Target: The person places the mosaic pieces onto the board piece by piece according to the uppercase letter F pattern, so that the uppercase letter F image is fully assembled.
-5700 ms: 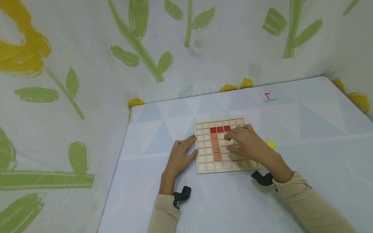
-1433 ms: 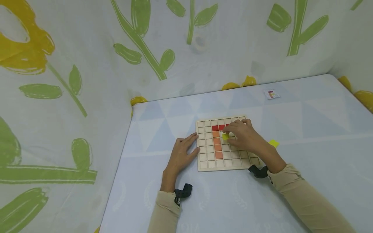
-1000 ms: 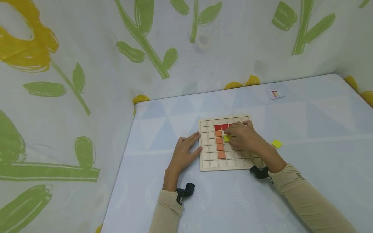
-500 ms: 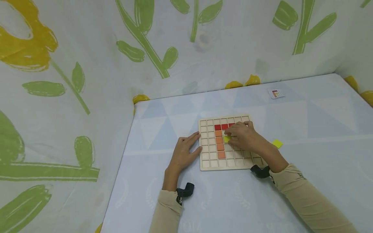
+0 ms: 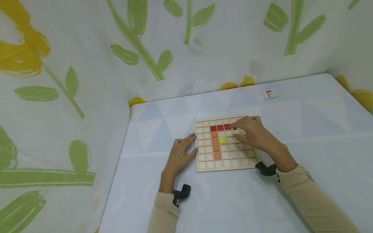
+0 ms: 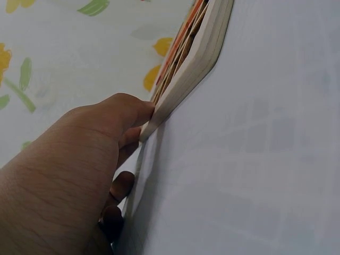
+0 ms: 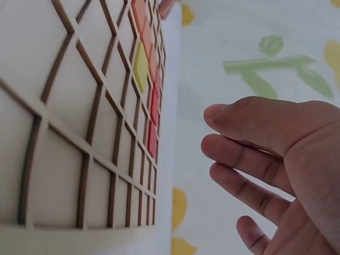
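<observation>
A square wooden grid board [image 5: 207, 165] lies flat on the table. Three red tiles [image 5: 220, 127] form a short row on it, and a column of several orange tiles [image 5: 215, 141] runs down from the row's left end. One yellow tile [image 5: 222, 140] sits in a cell just right of that column. My left hand [image 5: 179, 155] rests on the table with its fingertips and thumb touching the board's left edge. Over the board's right part hovers my right hand [image 5: 252, 132], holding nothing; in the right wrist view its fingers [image 7: 244, 159] are loosely bent and apart from the board.
A small card [image 5: 270, 94] with a printed coloured pattern lies near the table's back edge. The table [image 5: 157, 139] has a pale blue triangle-patterned cover. Flower-printed cloth [image 5: 87, 48] hangs behind and to the left.
The right hand brought a yellow tile onto the board, put it into a cell beside the orange column and let go, then drew back to the right. The left hand stays at the board's edge.
</observation>
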`<state>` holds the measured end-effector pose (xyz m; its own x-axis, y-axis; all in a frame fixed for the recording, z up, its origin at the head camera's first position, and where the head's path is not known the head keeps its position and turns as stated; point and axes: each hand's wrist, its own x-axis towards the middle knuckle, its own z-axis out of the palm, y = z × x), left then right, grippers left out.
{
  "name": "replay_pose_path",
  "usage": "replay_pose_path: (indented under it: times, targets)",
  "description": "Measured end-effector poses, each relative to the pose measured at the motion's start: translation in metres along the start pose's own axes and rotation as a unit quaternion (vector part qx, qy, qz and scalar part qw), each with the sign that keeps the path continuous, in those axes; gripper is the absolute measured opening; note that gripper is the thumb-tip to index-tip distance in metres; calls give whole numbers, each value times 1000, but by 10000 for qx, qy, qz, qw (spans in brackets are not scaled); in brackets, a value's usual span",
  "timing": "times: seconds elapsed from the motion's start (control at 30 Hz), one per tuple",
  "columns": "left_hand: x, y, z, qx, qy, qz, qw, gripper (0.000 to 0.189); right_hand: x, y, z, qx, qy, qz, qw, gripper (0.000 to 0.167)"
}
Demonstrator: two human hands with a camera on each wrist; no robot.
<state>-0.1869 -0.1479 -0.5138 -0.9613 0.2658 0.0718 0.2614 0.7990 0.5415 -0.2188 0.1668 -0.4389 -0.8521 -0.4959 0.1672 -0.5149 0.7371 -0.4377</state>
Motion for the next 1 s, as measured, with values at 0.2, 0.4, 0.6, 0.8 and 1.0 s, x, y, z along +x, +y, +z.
replay_pose_path:
  times: [0.2,0.4,0.6,0.8,1.0]
  targets:
    - [-1,1,0,-29,9,-62,10000,55,-8,12,-14,-148,281,48,9995,30]
    - [-2,3,-1,-50,28,-100,9999,56,-19,21,-26,-192,470,168,9986,33]
    - [-2,3,1,-65,81,-70,9999,55,-28,28,-36,-189,3,658,9977,39]
    - [-2,2,1,-103,144,76,9998,55,-37,40,-42,-187,86,722,9972,38]
    - [-2,2,0,-11,144,112,9998,54,-54,49,-40,-72,-135,704,9974,36]
